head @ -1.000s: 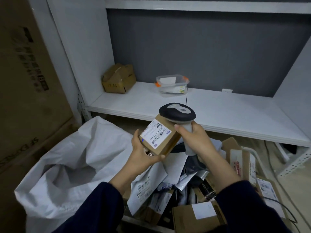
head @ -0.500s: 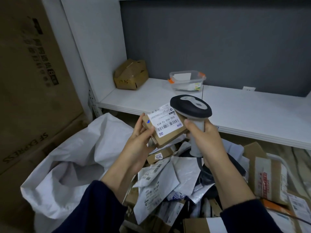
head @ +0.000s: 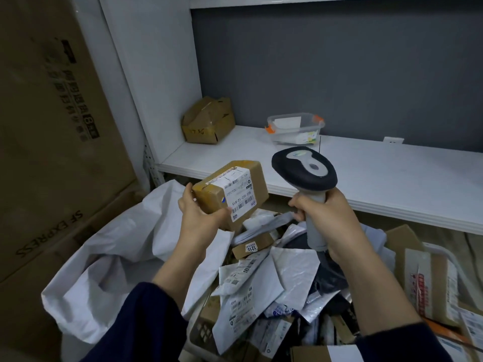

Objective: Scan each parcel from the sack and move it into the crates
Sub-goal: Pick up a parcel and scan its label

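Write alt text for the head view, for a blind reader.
The left hand holds a labelled cardboard box beside a scanner gripped in the right hand. Below them parcels fill a crate next to a white sack; behind, a white shelf bears a crumpled carton and a clear tub.

White shelf point(head: 379, 178): a flat board along the grey back wall, closed at its left end by a white side panel. Two items lie directly on it.

Brown cardboard box point(head: 207, 121): back left corner, flaps partly open.

Clear plastic container point(head: 295, 129): right of the box and apart from it, near the wall, with orange clips.

Below the shelf, the white sack point(head: 109, 270) probably stands on the floor; its base is hidden.
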